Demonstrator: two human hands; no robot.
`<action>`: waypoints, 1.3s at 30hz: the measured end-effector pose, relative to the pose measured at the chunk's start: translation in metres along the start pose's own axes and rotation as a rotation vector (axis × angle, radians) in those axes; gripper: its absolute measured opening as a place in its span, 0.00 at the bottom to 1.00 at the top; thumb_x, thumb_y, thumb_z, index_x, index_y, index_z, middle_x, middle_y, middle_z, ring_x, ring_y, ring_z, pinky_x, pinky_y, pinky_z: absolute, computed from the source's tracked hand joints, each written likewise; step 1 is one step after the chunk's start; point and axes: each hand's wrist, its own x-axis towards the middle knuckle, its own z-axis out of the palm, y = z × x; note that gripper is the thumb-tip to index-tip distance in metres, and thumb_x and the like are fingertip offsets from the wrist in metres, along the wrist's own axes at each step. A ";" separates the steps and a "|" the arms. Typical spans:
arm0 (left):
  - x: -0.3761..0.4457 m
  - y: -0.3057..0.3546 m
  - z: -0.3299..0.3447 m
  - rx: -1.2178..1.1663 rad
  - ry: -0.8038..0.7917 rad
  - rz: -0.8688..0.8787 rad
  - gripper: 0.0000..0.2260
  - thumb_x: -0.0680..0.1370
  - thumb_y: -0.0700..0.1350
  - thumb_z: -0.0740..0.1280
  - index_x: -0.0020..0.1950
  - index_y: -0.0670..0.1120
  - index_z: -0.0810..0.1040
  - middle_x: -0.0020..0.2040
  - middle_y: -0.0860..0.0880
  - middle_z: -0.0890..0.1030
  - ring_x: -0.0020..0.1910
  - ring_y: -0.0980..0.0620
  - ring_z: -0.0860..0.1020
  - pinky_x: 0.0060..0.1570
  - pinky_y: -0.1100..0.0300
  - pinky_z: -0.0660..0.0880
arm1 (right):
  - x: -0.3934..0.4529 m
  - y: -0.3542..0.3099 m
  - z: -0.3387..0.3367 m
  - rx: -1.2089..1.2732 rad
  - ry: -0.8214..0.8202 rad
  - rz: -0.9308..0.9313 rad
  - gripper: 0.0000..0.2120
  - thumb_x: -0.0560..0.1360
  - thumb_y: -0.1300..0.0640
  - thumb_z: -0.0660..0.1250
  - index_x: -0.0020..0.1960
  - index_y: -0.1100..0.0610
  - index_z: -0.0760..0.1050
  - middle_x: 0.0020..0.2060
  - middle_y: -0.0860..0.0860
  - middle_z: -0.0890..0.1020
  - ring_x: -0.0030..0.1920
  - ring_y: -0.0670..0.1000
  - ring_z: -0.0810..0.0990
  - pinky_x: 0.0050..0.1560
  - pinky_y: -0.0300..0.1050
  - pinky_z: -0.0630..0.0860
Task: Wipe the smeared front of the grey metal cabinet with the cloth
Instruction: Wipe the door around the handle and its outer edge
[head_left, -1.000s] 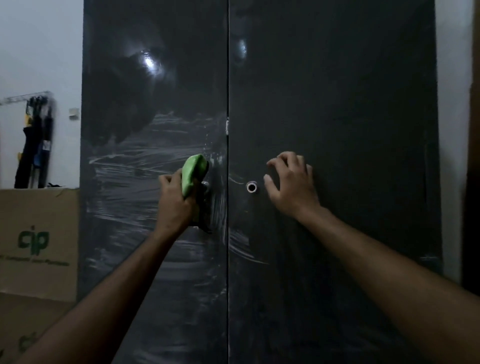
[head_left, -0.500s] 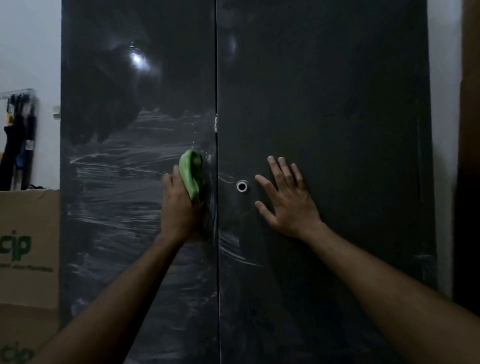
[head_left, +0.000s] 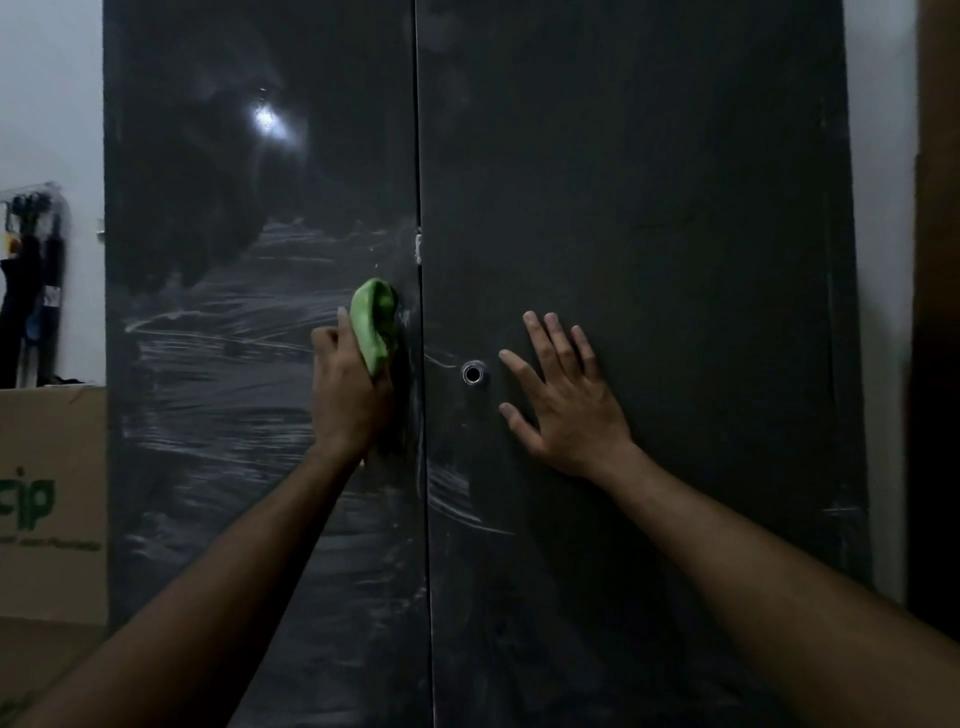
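A tall dark grey metal cabinet (head_left: 649, 182) with two doors fills the view. White smears (head_left: 218, 364) streak the middle and lower left door, and a few cross the seam onto the right door. My left hand (head_left: 350, 395) grips a bunched green cloth (head_left: 375, 325) and presses it on the left door right beside the seam. My right hand (head_left: 566, 400) lies flat with fingers spread on the right door, just right of a round metal lock hole (head_left: 472, 373).
A cardboard box (head_left: 49, 499) with green lettering stands left of the cabinet, another box below it. Dark items hang on the white wall (head_left: 31, 291) at far left. A dark brown edge (head_left: 937, 312) runs down the far right.
My right hand went from curled fingertips to flat and spread on the right door. The cloth hand stayed by the seam, shifting slightly. The view drifted, so the cabinet sits further left.
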 end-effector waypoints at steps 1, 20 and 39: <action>-0.003 0.002 0.000 0.032 -0.003 -0.001 0.35 0.82 0.45 0.67 0.84 0.41 0.54 0.64 0.39 0.66 0.57 0.40 0.72 0.49 0.44 0.78 | 0.000 0.000 0.000 -0.002 -0.002 -0.002 0.31 0.79 0.37 0.57 0.78 0.51 0.64 0.82 0.62 0.51 0.83 0.62 0.46 0.80 0.64 0.51; 0.030 0.066 0.015 0.141 0.006 0.357 0.17 0.78 0.37 0.69 0.67 0.41 0.77 0.62 0.37 0.75 0.56 0.35 0.74 0.54 0.43 0.72 | -0.002 0.001 0.007 0.092 0.100 0.010 0.29 0.78 0.39 0.62 0.74 0.52 0.72 0.82 0.61 0.56 0.82 0.60 0.52 0.78 0.64 0.56; -0.024 0.053 0.038 0.024 0.025 0.215 0.20 0.76 0.33 0.70 0.68 0.37 0.74 0.61 0.36 0.72 0.58 0.38 0.72 0.54 0.45 0.74 | -0.002 0.002 0.011 0.096 0.105 0.004 0.24 0.81 0.44 0.60 0.74 0.52 0.72 0.81 0.61 0.57 0.82 0.61 0.53 0.78 0.64 0.56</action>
